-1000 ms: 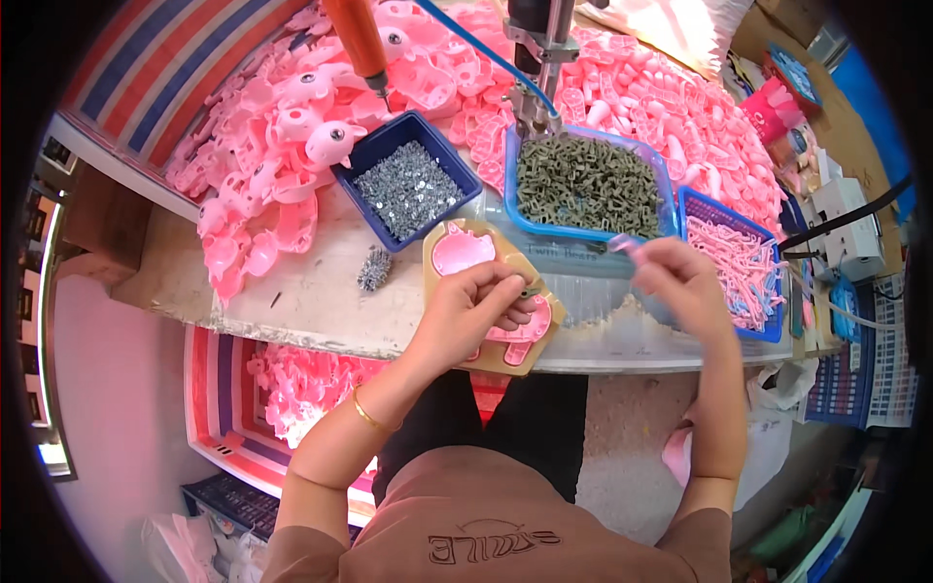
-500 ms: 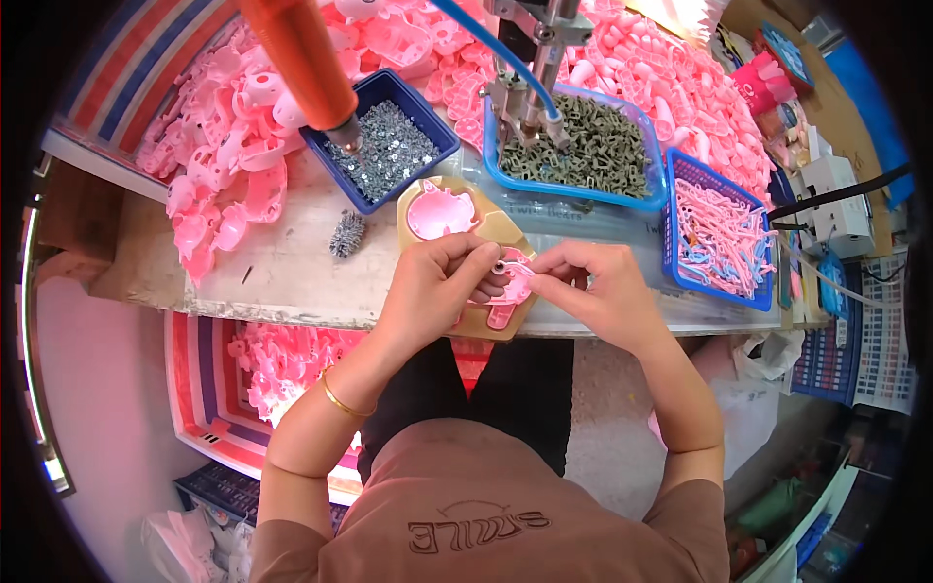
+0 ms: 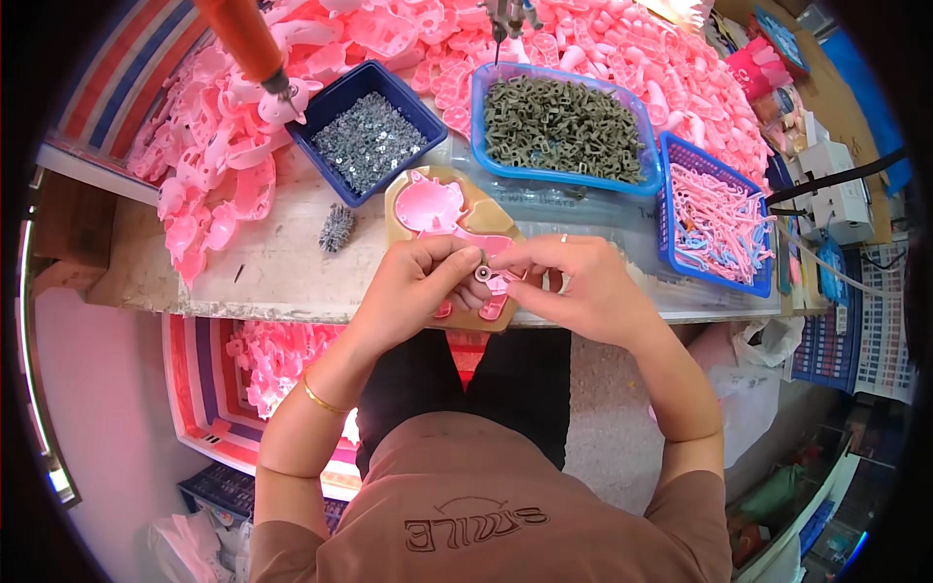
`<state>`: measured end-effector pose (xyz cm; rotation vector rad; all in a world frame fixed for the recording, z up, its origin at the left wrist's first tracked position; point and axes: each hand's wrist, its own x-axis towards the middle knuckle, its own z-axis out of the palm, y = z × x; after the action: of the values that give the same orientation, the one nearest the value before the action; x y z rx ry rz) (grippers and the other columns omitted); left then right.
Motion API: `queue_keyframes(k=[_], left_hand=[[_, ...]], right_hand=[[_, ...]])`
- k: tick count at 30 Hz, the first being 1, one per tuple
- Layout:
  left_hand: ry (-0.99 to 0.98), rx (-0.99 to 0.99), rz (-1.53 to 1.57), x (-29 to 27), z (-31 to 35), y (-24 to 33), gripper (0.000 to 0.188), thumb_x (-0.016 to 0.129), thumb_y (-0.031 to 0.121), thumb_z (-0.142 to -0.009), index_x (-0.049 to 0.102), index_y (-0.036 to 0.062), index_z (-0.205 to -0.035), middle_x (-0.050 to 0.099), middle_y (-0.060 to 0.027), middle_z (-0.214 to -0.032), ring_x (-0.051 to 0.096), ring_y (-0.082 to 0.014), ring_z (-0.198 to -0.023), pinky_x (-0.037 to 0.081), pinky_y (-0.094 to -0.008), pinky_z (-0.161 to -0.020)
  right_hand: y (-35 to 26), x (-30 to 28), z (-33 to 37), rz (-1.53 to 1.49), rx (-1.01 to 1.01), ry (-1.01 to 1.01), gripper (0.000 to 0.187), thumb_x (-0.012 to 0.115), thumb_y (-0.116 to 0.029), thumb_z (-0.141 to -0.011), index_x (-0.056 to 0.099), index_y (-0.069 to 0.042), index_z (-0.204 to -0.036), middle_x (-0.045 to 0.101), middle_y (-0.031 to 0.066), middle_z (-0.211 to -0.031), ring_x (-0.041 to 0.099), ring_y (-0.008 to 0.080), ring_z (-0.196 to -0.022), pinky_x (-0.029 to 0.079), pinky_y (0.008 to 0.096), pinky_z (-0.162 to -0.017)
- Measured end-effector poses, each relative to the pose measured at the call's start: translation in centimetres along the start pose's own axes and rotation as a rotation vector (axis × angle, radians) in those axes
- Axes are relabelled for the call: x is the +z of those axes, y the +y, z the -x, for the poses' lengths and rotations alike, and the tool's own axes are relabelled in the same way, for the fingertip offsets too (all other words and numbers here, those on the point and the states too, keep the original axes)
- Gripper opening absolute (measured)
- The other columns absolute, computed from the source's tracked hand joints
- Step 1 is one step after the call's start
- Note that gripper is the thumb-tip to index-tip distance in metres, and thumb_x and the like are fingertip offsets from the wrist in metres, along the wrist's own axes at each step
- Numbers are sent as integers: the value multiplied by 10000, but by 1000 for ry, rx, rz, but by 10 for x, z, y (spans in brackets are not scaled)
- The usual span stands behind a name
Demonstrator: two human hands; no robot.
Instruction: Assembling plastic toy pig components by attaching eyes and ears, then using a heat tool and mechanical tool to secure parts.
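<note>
My left hand (image 3: 413, 287) pinches a small round metal piece (image 3: 483, 273) with a dark centre between thumb and fingers. From the other side, my right hand (image 3: 588, 287) grips a small pale-pink plastic part (image 3: 501, 284) with thumb and index finger, right against the metal piece. Whether the two are joined cannot be made out. Beneath both hands lies a tan fixture block (image 3: 400, 225), with a pink figure shell (image 3: 431, 204) seated in its recesses. My fingers cover the middle of the shell.
A dark blue tray (image 3: 435, 131) of small metal parts and a light blue tray (image 3: 474, 117) of grey-green clips stand behind. At right is a blue basket (image 3: 671, 228) of pink and blue strips. An orange driver (image 3: 243, 39) hangs above left; pink shells (image 3: 233, 180) pile behind.
The metal piece has turned its round face upward, and my right fingers have closed in nearer to it. The orange driver and the metal mechanism overhead appear higher in the picture.
</note>
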<state>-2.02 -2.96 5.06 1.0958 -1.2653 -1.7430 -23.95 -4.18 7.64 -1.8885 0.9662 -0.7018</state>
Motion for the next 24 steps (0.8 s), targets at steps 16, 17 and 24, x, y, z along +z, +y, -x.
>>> queue_keyframes(k=[16, 17, 24], left_hand=[[433, 183, -299, -46, 16, 1, 283, 521, 211, -1023, 678, -18, -1080, 675, -62, -756, 633, -91, -670, 514, -242, -621], [450, 223, -403, -47, 18, 0, 266, 530, 200, -1017, 681, -9, -1081, 676, -69, -761, 633, -94, -665, 512, -247, -619], [475, 423, -751, -41, 26, -13, 157, 626, 123, -931, 693, 32, -1040, 686, -102, -845, 649, -205, -736, 509, -314, -645]], right_hand=[[17, 42, -37, 649, -361, 77, 174, 737, -163, -768, 688, -90, -918, 613, 39, -918, 608, 234, -910, 477, 362, -751], [20, 47, -37, 686, -352, 64, 152, 738, -166, -757, 688, -100, -885, 601, 26, -932, 589, 225, -942, 464, 358, -776], [29, 58, -41, 740, -338, 49, 137, 732, -174, -748, 670, -99, -845, 577, 29, -901, 562, 226, -942, 450, 352, -806]])
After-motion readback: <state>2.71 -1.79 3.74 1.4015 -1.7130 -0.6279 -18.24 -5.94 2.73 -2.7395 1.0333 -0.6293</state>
